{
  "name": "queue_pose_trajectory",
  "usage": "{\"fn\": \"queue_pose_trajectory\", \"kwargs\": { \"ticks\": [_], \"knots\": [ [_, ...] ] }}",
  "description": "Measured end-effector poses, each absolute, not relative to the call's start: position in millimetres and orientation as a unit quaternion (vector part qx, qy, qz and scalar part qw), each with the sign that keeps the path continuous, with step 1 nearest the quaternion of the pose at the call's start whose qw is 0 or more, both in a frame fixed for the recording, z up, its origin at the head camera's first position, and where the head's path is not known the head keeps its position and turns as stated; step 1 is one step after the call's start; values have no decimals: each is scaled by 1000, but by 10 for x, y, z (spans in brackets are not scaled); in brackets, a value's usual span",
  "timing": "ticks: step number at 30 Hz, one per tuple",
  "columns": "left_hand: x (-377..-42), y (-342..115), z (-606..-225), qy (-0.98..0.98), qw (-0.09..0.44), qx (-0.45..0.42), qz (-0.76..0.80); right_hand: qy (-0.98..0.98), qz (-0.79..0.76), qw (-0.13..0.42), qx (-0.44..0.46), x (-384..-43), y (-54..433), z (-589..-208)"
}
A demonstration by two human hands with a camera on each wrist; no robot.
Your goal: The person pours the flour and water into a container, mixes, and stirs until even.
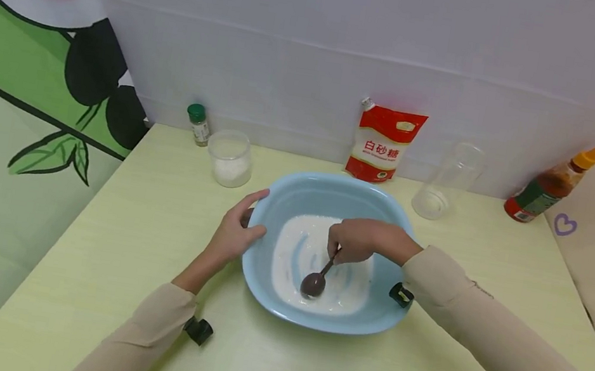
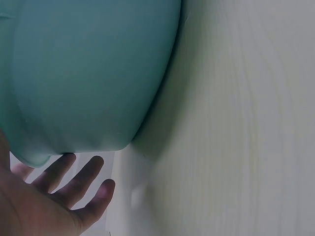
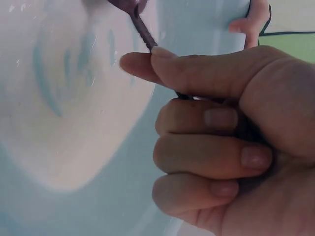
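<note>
A light blue plastic basin (image 1: 313, 324) stands on the table with a shallow layer of white, milky liquid (image 1: 354, 296) on its bottom. My right hand (image 1: 358, 241) reaches over the basin and grips the handle of a dark brown spoon (image 1: 314, 285). The spoon's bowl sits in the liquid, and pale blue streaks of the basin's bottom show through nearby. In the right wrist view, thumb and forefinger pinch the handle while the other fingers curl around it. My left hand (image 1: 235, 231) holds the basin's left rim, thumb over the inside edge, fingers (image 2: 81, 179) spread along the outside.
Behind the basin stand a red and white sugar pouch (image 1: 376, 149) and a clear tall glass (image 1: 434, 199). A green-capped spice jar (image 1: 199, 126) and a glass with white contents (image 1: 231, 166) are at back left. A sauce bottle (image 1: 547, 191) stands at back right.
</note>
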State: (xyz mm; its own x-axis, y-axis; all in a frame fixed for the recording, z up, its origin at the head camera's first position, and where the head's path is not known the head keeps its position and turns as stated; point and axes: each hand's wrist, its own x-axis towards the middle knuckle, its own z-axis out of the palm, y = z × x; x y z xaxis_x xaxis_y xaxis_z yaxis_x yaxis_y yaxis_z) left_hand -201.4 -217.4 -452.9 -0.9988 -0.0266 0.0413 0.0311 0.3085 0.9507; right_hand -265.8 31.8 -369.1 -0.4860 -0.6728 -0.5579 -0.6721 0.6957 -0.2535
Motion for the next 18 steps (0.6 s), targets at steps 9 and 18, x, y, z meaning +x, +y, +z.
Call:
{"fn": "queue_pose_trajectory", "kwargs": {
  "ticks": [9,18],
  "knots": [
    [-2021,-2205,-4538,-808,26,1,-589,909,14,286,-303,-2908,695,-3583],
    [-2027,-2176,-4539,-806,29,-7,-591,937,-15,221,-271,-3127,617,-3592]
  ]
}}
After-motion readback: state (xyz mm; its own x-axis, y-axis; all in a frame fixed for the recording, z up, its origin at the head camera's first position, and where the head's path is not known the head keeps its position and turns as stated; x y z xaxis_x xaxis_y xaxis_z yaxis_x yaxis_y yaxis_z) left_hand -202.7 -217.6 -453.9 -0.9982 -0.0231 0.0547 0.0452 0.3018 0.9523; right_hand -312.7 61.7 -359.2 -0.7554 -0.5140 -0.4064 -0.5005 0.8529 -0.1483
